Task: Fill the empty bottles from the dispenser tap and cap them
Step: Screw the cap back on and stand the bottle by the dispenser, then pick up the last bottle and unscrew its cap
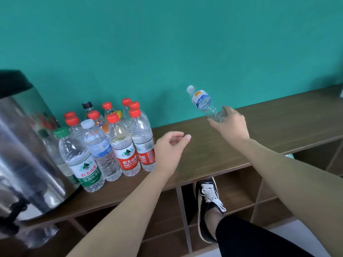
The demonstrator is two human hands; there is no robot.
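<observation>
Your right hand [232, 121] fingers grip tilted capped bottle [204, 102] by base above desk [269, 127]; left hand [169, 151] loosely curled, empty.

You have a brown wooden shelf top [213, 153] running along the teal wall, with open cubby compartments beneath its front edge. At its left end stands a steel dispenser [24, 151], its base resting on the wood, and just beside that a tight cluster of capped plastic bottles [109, 140] stands upright: mostly red caps, with one green-capped bottle [81, 160] and one white-capped bottle [101, 147] in the front row. The rest of the top to the right of the cluster shows bare wood.
</observation>
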